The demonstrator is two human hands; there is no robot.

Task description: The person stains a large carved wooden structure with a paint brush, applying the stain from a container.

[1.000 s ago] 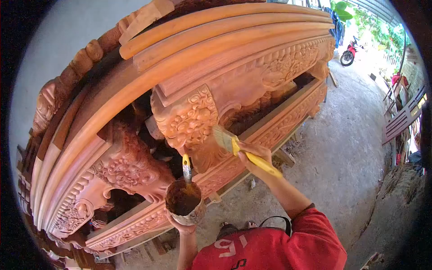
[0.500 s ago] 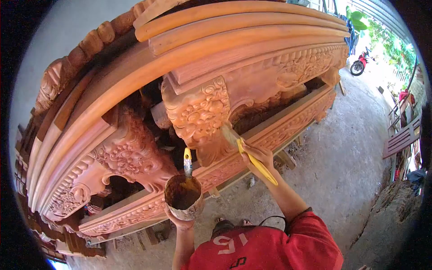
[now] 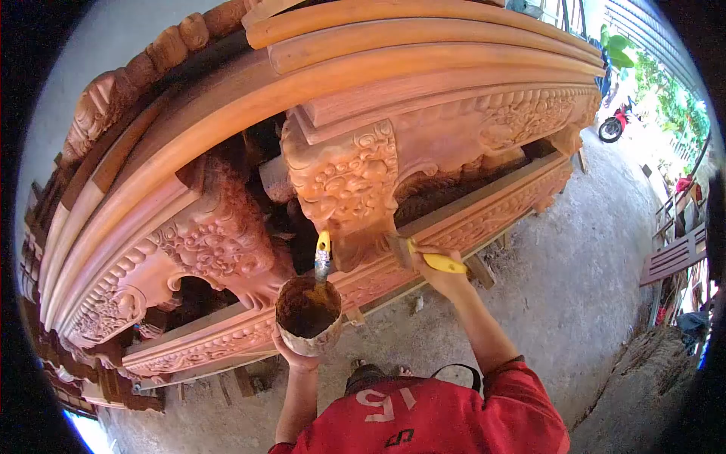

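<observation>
Head view: a large carved wooden frame [image 3: 340, 83] fills the left and middle of the scene, its curved rails sweeping from the near left to the far right. It stands over a grey concrete floor [image 3: 590, 219], with a red motorbike [image 3: 614, 125] parked at the far right and a slatted panel [image 3: 675, 256] leaning nearer on that side. At the near edge is the person's red shirt [image 3: 454, 412].

In the middle of the frame a carved leg [image 3: 348, 174] comes down to the lower rail [image 3: 469, 227]. Left of the person's centre, the left hand [image 3: 293, 354] is wrapped around a pot [image 3: 311, 346], dark inside. The right hand [image 3: 441, 274] is closed around a flat brush [image 3: 446, 263], bristles at the right side of the leg's foot; they look to be touching, though the exact contact is hard to make out. A smaller brush [image 3: 323, 253] stands in the pot, its yellow handle up.

The step in hand seems to be brushing the leg's lower part; a next stroke would call for working the bristles into the corner by the rail.

Compared with half a second ago, the flat brush is lower on the leg and its handle points more directly right. The pot remains held upright.
</observation>
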